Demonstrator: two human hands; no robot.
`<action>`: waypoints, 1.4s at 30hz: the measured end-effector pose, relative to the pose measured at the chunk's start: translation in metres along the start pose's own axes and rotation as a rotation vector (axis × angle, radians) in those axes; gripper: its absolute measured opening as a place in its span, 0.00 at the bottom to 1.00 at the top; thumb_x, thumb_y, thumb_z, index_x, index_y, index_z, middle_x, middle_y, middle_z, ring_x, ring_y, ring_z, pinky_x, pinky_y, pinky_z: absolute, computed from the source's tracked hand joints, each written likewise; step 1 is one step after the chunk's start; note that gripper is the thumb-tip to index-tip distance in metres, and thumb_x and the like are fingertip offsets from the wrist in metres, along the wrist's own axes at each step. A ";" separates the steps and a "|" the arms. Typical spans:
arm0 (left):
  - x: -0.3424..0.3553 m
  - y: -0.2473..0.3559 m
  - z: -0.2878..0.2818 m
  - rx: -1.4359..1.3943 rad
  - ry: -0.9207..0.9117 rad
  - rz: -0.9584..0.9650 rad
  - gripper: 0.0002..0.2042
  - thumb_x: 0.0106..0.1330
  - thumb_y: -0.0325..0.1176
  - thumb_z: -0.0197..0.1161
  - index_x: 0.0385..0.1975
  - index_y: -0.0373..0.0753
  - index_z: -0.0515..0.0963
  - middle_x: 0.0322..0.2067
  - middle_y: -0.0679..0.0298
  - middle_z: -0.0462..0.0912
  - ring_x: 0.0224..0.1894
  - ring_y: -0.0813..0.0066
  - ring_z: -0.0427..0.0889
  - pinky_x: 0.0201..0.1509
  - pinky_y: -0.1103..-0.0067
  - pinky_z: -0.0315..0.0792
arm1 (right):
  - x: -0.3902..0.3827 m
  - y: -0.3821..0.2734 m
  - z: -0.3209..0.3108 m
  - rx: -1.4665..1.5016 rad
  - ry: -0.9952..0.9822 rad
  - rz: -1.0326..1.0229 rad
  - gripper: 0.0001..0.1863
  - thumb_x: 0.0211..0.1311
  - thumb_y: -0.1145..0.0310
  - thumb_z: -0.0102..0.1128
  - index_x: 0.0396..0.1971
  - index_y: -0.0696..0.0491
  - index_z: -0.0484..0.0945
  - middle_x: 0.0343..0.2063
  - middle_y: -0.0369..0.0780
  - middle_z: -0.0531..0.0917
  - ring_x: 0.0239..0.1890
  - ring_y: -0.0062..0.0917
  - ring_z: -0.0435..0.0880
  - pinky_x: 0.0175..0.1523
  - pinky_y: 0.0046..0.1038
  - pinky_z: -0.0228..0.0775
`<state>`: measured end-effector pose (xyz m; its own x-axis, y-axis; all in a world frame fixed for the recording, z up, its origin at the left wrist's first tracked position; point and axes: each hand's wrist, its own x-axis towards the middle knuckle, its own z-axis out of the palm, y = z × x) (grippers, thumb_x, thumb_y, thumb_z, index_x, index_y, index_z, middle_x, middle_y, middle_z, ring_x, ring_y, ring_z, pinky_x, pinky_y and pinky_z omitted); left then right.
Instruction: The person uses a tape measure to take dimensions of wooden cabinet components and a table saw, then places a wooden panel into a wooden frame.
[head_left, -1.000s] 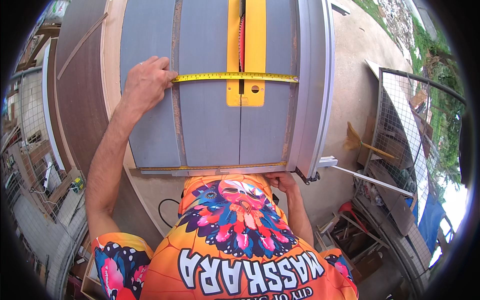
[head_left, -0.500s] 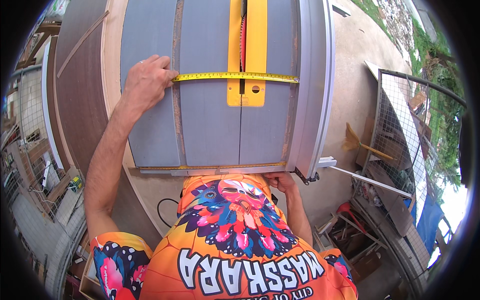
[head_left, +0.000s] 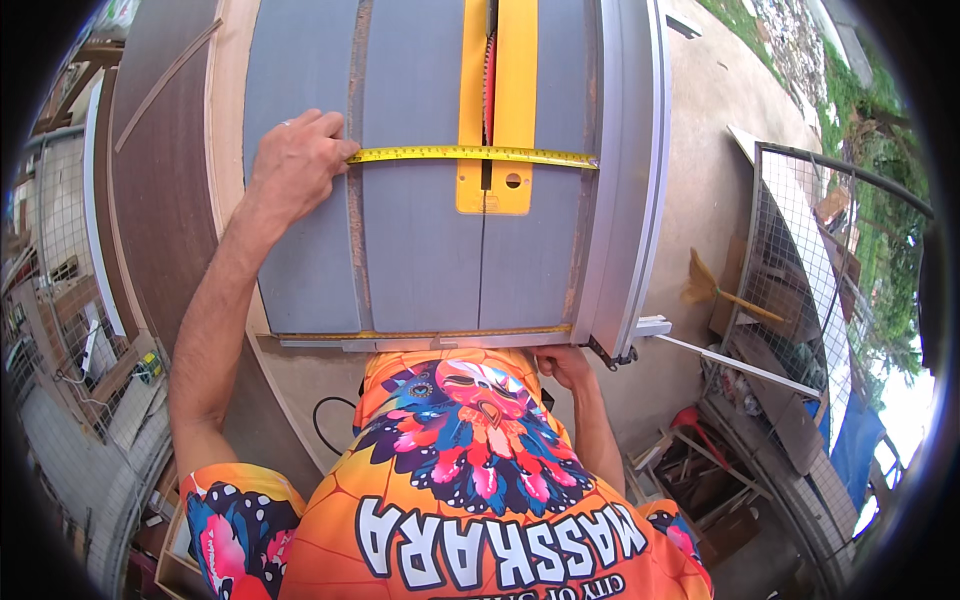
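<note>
A yellow tape measure (head_left: 450, 154) stretches crosswise over the grey table saw top (head_left: 420, 250). My left hand (head_left: 300, 165) is closed on its left end, and the tape's other end meets the silver rip fence (head_left: 625, 200). Beneath the tape lies the yellow throat plate (head_left: 515, 90), where a red-sided saw blade (head_left: 489, 80) stands up in the slot beyond the tape. My right hand (head_left: 563, 364) is low at the front edge of the saw, near the fence's front end. Its fingers are curled and partly hidden under the edge, so what they hold cannot be seen.
A brown wooden panel (head_left: 165, 180) adjoins the saw's left side. Along the front runs a rail with a scale (head_left: 430, 335). On the right are a broom (head_left: 735, 293), a wire mesh frame (head_left: 840, 250) and scrap wood (head_left: 690, 455). A black cable (head_left: 320, 415) loops below the saw.
The view has shifted very slightly. Both hands and the tape measure stay essentially in place.
</note>
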<state>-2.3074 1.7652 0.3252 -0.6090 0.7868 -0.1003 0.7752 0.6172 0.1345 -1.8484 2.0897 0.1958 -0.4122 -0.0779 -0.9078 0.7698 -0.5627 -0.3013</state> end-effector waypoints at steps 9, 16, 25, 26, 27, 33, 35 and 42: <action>-0.001 -0.001 0.003 0.021 0.010 0.009 0.09 0.60 0.30 0.75 0.40 0.46 0.92 0.34 0.68 0.79 0.42 0.70 0.81 0.44 0.70 0.79 | -0.142 -0.155 0.131 -1.109 0.031 -0.127 0.19 0.69 0.60 0.72 0.48 0.62 0.84 0.22 0.42 0.85 0.23 0.25 0.87 0.31 0.30 0.76; -0.002 -0.002 0.006 0.040 0.039 0.023 0.11 0.59 0.30 0.76 0.43 0.47 0.92 0.33 0.69 0.78 0.41 0.71 0.81 0.43 0.71 0.78 | -0.027 -0.326 0.214 -1.170 0.458 -1.207 0.14 0.71 0.62 0.67 0.41 0.60 0.86 0.24 0.45 0.86 0.26 0.29 0.85 0.35 0.31 0.77; -0.001 0.003 0.005 0.006 -0.001 -0.025 0.09 0.62 0.31 0.74 0.41 0.48 0.93 0.34 0.68 0.80 0.42 0.69 0.81 0.46 0.70 0.79 | 0.078 -0.387 0.246 -1.501 0.416 -0.996 0.26 0.69 0.45 0.66 0.37 0.57 0.89 0.30 0.46 0.91 0.33 0.36 0.91 0.43 0.39 0.84; -0.002 0.003 0.005 0.007 0.000 -0.029 0.09 0.62 0.31 0.74 0.41 0.48 0.93 0.34 0.68 0.80 0.42 0.69 0.81 0.46 0.70 0.79 | 0.082 -0.387 0.249 -1.479 0.421 -0.943 0.27 0.69 0.43 0.65 0.36 0.56 0.90 0.28 0.45 0.91 0.32 0.37 0.92 0.43 0.39 0.84; -0.002 0.003 0.006 0.004 -0.001 -0.034 0.09 0.62 0.31 0.75 0.41 0.48 0.93 0.34 0.67 0.80 0.42 0.69 0.81 0.46 0.70 0.79 | 0.087 -0.386 0.251 -1.455 0.427 -0.888 0.28 0.68 0.41 0.63 0.34 0.55 0.90 0.27 0.45 0.91 0.32 0.37 0.92 0.44 0.39 0.85; -0.005 0.003 0.003 0.002 0.014 -0.034 0.09 0.61 0.30 0.75 0.41 0.46 0.93 0.34 0.67 0.80 0.42 0.69 0.81 0.45 0.69 0.79 | 0.100 -0.377 0.253 -1.412 0.401 -0.981 0.25 0.71 0.46 0.60 0.30 0.54 0.89 0.25 0.43 0.90 0.32 0.37 0.92 0.44 0.38 0.85; -0.005 0.003 0.003 -0.001 0.012 -0.038 0.09 0.61 0.30 0.75 0.41 0.46 0.93 0.34 0.68 0.80 0.42 0.69 0.81 0.45 0.69 0.79 | 0.100 -0.377 0.252 -1.411 0.388 -0.994 0.25 0.71 0.46 0.60 0.30 0.54 0.89 0.25 0.43 0.90 0.31 0.38 0.92 0.43 0.38 0.84; -0.004 0.003 0.007 0.007 0.012 -0.036 0.09 0.61 0.31 0.76 0.41 0.46 0.93 0.33 0.68 0.79 0.41 0.70 0.80 0.45 0.69 0.79 | 0.101 -0.374 0.249 -1.407 0.355 -0.981 0.27 0.70 0.45 0.66 0.38 0.59 0.89 0.28 0.45 0.89 0.31 0.34 0.90 0.43 0.35 0.82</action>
<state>-2.3014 1.7643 0.3196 -0.6382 0.7643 -0.0930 0.7542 0.6448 0.1241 -2.2994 2.0877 0.2897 -0.9732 0.1003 -0.2068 0.2013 0.8064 -0.5561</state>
